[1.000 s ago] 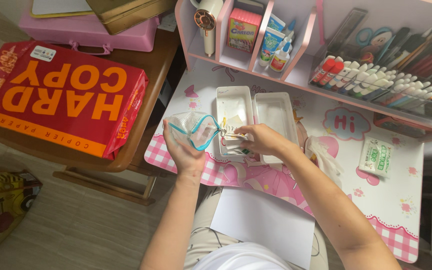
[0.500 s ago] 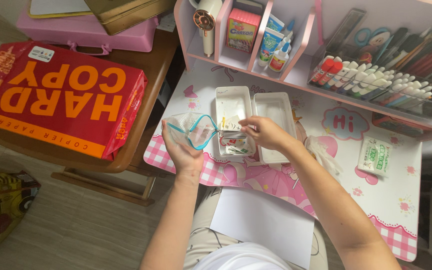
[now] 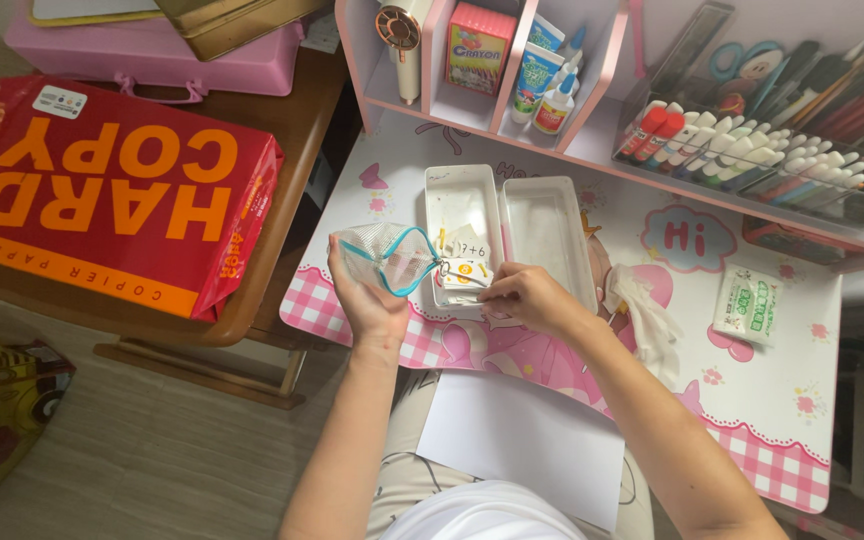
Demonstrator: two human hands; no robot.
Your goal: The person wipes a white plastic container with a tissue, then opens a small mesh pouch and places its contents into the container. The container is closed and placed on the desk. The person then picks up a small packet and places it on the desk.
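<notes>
Holding a clear zip pouch [image 3: 384, 256] with teal edging, the left hand [image 3: 367, 300] is closed around its lower side, above the near edge of the pink surface [image 3: 752, 400]. At 3 o'clock of the pouch, the right hand [image 3: 532, 298] pinches small cards [image 3: 464, 275] over the open white box [image 3: 462, 200]. The box's lid [image 3: 552, 230] lies at 3 o'clock of it.

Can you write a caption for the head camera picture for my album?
Left hand holds a clear zip pouch while right hand picks cards from a white box.
</notes>
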